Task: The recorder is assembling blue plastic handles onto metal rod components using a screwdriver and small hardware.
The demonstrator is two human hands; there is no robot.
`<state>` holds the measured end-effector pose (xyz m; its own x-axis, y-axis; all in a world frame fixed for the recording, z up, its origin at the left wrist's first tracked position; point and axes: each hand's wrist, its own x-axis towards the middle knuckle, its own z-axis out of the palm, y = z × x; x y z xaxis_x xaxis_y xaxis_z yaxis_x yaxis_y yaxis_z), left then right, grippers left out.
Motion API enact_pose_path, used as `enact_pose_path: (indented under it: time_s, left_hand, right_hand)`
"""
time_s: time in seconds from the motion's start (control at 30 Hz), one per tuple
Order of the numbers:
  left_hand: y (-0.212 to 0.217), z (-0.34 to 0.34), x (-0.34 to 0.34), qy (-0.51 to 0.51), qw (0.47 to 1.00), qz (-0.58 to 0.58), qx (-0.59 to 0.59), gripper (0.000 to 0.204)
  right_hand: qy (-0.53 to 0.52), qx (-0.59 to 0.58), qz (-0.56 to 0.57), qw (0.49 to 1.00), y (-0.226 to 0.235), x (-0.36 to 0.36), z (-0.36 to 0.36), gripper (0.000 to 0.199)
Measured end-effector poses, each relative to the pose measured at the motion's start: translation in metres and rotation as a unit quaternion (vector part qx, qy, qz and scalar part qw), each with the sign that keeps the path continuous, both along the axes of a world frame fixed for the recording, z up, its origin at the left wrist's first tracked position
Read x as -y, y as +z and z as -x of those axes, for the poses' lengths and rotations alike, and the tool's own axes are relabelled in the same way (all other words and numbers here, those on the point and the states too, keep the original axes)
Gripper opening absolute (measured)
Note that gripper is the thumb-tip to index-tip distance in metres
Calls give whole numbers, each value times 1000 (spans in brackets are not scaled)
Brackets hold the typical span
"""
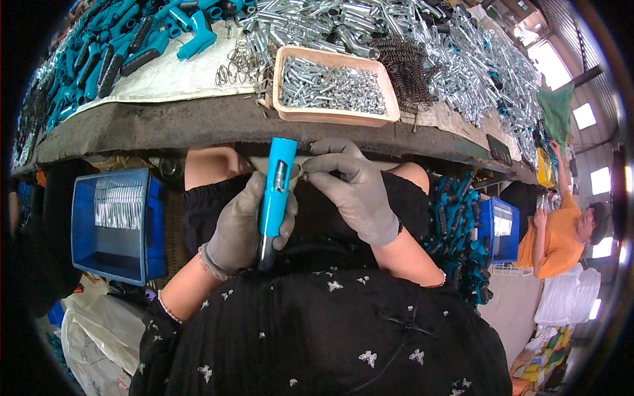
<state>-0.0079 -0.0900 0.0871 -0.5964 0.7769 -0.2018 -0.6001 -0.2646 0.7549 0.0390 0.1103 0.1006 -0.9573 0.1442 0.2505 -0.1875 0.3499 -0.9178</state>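
A teal plastic tool handle (273, 214) stands upright in front of my lap, its lower end dark. My left hand (238, 228), in a grey glove, is wrapped round its lower half. A slot near the handle's top shows a shiny metal part (281, 175) inside. Just right of this slot is my right hand (353, 191), also gloved, with thumb and forefinger pinched together. Whatever small piece lies between those fingertips is too small to name.
On the bench ahead, a pale tray (282, 113) holds small metal pins and nuts. Around it lie dark springs (403, 69), metal tubes (462, 72) and teal handles (198, 36). Blue bins (155, 231) (489, 218) flank me. A person in orange (558, 237) is at right.
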Motion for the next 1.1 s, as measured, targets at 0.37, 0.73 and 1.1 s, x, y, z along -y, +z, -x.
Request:
enact_pose_path:
  time_s: [0.37,0.73,1.1]
  left_hand:
    - [-13,4,-1,-86,961,-201,170,76]
    - [-9,-1,-3,-60,970,-167,165,67]
    - [-11,-8,-4,-94,982,-81,140,61]
  right_hand:
    - [35,88,161,982,8,19,-19,13]
    - [47,65,137,987,1,15,-22,12]
    - [123,89,367,918,-4,17,-25,16]
